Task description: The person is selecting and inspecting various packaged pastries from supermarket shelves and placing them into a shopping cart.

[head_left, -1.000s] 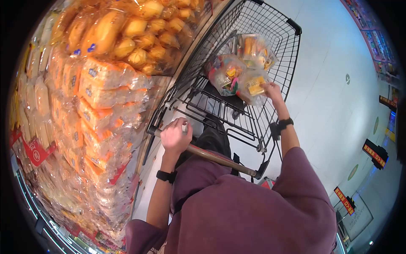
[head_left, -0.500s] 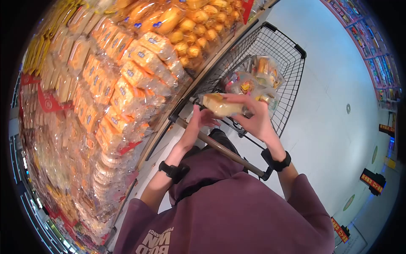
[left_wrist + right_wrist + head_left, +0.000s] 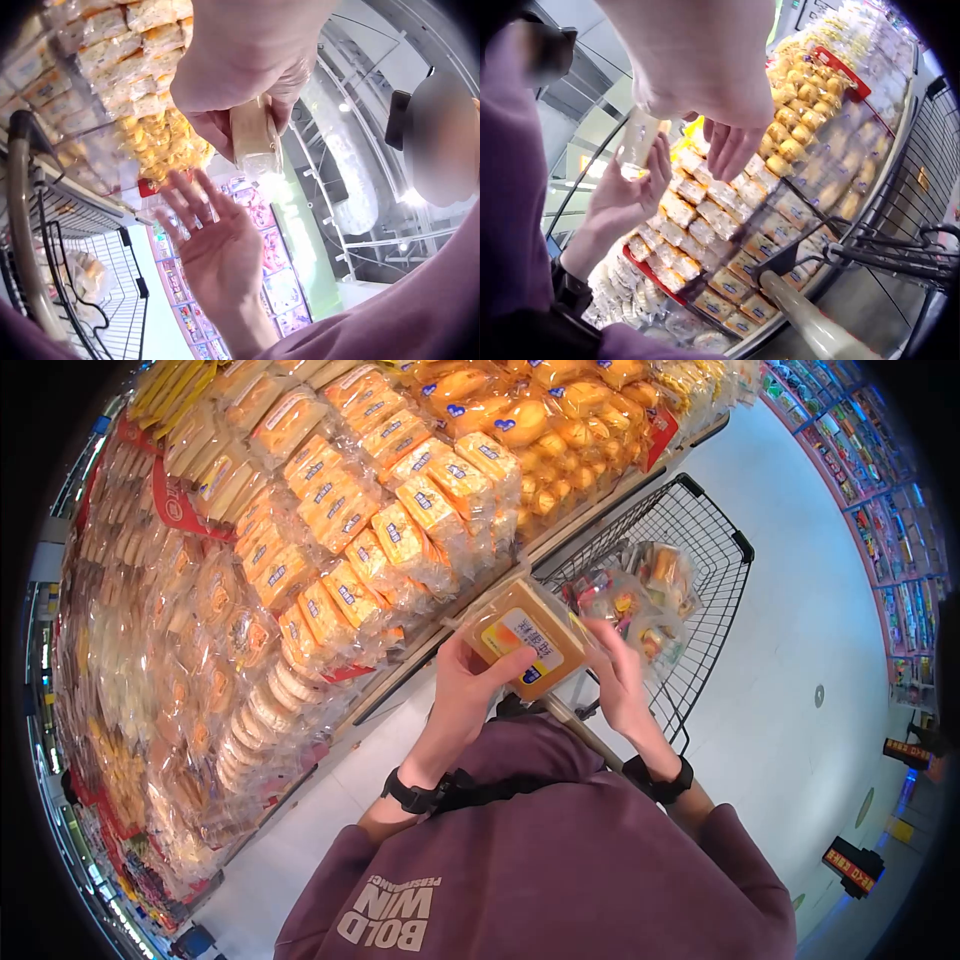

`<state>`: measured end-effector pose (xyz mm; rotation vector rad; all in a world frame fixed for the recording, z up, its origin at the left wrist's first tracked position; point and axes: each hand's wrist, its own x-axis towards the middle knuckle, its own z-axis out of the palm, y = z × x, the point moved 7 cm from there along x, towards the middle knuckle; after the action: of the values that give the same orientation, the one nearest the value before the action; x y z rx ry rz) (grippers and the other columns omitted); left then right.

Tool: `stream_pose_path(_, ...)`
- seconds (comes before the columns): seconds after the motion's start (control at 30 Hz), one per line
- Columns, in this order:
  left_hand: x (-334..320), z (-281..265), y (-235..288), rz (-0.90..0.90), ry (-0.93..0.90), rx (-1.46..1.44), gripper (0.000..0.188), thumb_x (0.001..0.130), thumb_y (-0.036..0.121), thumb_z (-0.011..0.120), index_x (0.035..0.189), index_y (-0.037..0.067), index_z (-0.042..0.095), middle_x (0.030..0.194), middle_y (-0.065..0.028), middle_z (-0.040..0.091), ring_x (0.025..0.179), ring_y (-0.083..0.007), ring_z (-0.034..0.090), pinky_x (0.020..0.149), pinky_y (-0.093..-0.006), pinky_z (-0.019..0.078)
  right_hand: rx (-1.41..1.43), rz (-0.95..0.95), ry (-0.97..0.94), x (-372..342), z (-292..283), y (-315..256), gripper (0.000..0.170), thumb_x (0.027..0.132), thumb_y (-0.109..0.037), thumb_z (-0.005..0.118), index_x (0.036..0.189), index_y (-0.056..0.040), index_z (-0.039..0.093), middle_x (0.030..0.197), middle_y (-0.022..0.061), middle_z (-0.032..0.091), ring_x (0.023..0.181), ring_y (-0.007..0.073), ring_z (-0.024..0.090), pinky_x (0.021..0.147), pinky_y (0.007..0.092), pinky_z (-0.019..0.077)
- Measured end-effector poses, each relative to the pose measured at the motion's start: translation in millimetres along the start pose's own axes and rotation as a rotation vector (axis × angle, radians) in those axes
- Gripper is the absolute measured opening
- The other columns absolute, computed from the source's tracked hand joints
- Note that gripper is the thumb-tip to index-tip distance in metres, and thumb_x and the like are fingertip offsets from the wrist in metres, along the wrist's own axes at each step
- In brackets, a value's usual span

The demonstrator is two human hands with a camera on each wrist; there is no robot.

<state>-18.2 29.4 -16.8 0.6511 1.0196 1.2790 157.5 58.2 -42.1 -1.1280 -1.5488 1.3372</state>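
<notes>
A flat, square, clear-wrapped bread pack (image 3: 515, 628) with a brown face and a yellow-and-white label is gripped by the left hand (image 3: 468, 685), its thumb lying across the label. Edge-on in the left wrist view, the pack (image 3: 253, 139) sits between the left hand's (image 3: 251, 67) thumb and fingers. The right hand (image 3: 622, 685) is at the pack's right side; in the left wrist view that hand (image 3: 221, 259) shows its palm, fingers spread and apart from the pack. From the right wrist, the left hand (image 3: 622, 199) holds the pack (image 3: 639, 139) upright.
A shopping cart (image 3: 735, 585) stands ahead on the right with several bagged items (image 3: 665, 575) inside. Along the left runs a display of stacked wrapped breads (image 3: 340, 500). Pale floor (image 3: 770, 650) lies right of the cart, with product shelves (image 3: 900, 560) beyond.
The right hand has come back from the cart and let go of the pack. The left hand has left its place by the cart handle and now grips the pack, its label facing up.
</notes>
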Motion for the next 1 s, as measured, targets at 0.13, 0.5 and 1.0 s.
stream_pose_path(0.13,0.9,-2.3,19.4,0.128,-0.007,0.103,0.047,0.084,0.009,0.073,0.125,0.000,0.053,0.113,-0.0084,0.065,0.099,-0.0129,0.063,0.082,-0.0289,0.0525,-0.549,0.006,-0.332,-4.4,21.5,67.6,0.032,0.091,-0.023,0.059,0.111,0.0025,0.056,0.096,0.0235,0.065,0.087,0.0399,0.063,0.080,0.0435,0.0509)
stream_pose_path(0.5,-8.5,-18.3,39.9,-0.051,-0.070,0.243,0.059,0.094,0.020,0.064,0.146,0.008,0.040,0.106,-0.0010,0.065,0.087,-0.0048,0.057,0.058,-0.0191,0.0464,-0.756,0.061,-0.600,-26.7,58.8,108.5,0.040,0.090,-0.037,0.061,0.091,0.0033,0.063,0.069,0.0204,0.065,0.071,0.0417,0.064,0.065,0.0502,0.0512)
stream_pose_path(1.0,-16.4,-26.1,84.6,0.176,0.014,0.488,0.041,0.079,0.007,0.079,0.116,-0.001,0.064,0.097,-0.0052,0.070,0.088,-0.0076,0.063,0.076,-0.0232,0.0510,0.231,0.193,-0.454,35.0,67.1,-86.1,0.026,0.094,-0.018,0.064,0.115,-0.0024,0.060,0.092,-0.0015,0.065,0.074,0.0021,0.056,0.055,0.0218,0.0459)
